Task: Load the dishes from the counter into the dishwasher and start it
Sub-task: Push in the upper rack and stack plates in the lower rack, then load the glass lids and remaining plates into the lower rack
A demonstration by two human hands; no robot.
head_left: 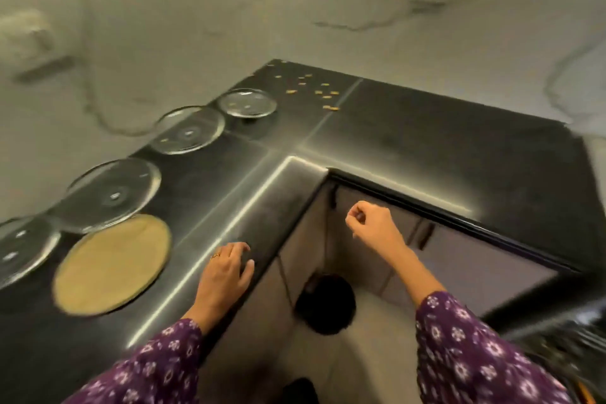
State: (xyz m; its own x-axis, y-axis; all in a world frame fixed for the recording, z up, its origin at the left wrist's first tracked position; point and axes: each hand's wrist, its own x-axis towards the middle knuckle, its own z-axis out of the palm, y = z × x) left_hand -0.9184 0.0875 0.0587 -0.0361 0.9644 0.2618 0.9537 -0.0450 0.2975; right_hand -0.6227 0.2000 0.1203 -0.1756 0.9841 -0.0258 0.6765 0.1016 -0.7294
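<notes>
Black counter (426, 141) | leftmost glass plate (19, 249) cut off, blurred | left hand (226, 272) flat on edge | right hand (373, 223) curled, midair

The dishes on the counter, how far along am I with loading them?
Done: nothing visible. Four glass plates and a tan round plate lie on the counter, crumbs near its corner. In hand: nothing; the left hand rests on the counter edge, the right hand is curled in the air, seemingly empty. Left: load all five, then start the dishwasher, not clearly in view.
</notes>
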